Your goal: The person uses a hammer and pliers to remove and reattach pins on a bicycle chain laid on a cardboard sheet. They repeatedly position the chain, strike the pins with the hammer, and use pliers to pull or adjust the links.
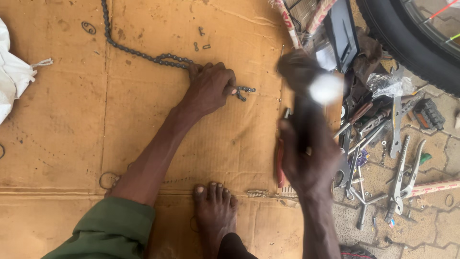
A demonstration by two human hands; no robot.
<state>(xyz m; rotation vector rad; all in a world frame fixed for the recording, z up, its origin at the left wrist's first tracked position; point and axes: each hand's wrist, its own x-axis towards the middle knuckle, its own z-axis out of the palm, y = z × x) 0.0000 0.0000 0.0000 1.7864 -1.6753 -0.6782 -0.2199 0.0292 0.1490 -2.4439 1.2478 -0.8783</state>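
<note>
Bicycle chain held down on cardboard, tools alongside.

Bottom centre: bare foot [215, 211] on cardboard sheet [62, 144]. Centre right: right hand [309, 156], motion-blurred, closed around a dark tool with a pale blurred end; exact grip cannot be told. Upper centre: left hand [209, 88], fingers curled, pressing bicycle chain [143, 54], which runs to upper left. Right: scattered wrenches and pliers [400, 177]. Left edge: white cloth bag [12, 72]. Upper right: clear crumpled plastic wrapper [390, 86], black tyre [407, 43].

Cardboard [62, 110] covers the floor; a white sack [12, 72] lies left, wrenches [396, 125] and a tyre [407, 43] right.
</note>
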